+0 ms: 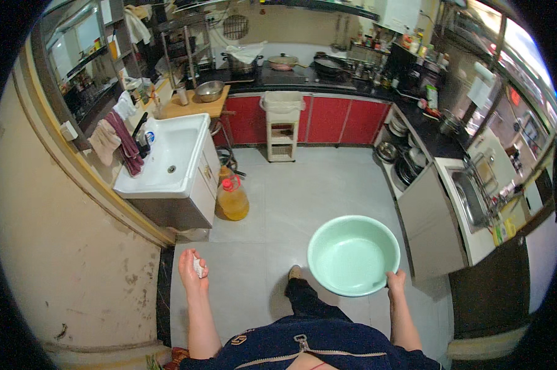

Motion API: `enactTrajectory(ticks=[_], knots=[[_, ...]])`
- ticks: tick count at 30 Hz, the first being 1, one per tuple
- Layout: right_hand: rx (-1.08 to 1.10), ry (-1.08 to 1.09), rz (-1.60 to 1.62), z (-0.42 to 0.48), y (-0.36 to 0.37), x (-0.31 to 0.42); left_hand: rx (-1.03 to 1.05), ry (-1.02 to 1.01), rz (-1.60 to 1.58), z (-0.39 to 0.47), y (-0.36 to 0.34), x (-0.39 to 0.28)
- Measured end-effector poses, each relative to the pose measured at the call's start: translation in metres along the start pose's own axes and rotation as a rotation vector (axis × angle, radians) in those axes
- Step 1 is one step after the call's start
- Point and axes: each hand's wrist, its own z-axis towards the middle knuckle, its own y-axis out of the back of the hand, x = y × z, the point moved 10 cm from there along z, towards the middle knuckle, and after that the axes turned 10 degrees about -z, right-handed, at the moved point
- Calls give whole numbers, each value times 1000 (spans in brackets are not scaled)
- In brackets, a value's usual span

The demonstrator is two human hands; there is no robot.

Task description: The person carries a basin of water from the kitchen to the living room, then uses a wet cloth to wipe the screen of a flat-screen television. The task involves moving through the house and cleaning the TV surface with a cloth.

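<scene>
My right hand (396, 281) grips the rim of a pale green plastic basin (352, 256) at its lower right edge. The basin hangs over the floor, and its inside looks bare. My left hand (193, 270) is held out at the left, palm partly up, with fingers curled around a small white object (198, 267); what the object is I cannot tell. One shoe (295, 272) shows below me between the hands.
A white washbasin cabinet (181, 138) stands at the left, with a jug of yellow oil (233, 203) on the floor beside it. Ahead are red cabinets (327, 119) and a white bin on a slim shelf unit (282, 104). A steel sink (468, 199) is at the right.
</scene>
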Motion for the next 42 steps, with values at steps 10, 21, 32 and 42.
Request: enactTrajectory(ticks=[10, 21, 32, 42], knots=[[426, 228, 37, 100, -292, 259, -175, -178, 60, 130, -42, -70], [700, 413, 106, 93, -598, 453, -417, -398, 180, 237, -7, -124], [562, 496, 24, 12, -770, 540, -26, -288, 566, 547, -34, -201], [502, 485, -15, -22, -863, 559, 184, -368, 1299, 790, 1, -161]])
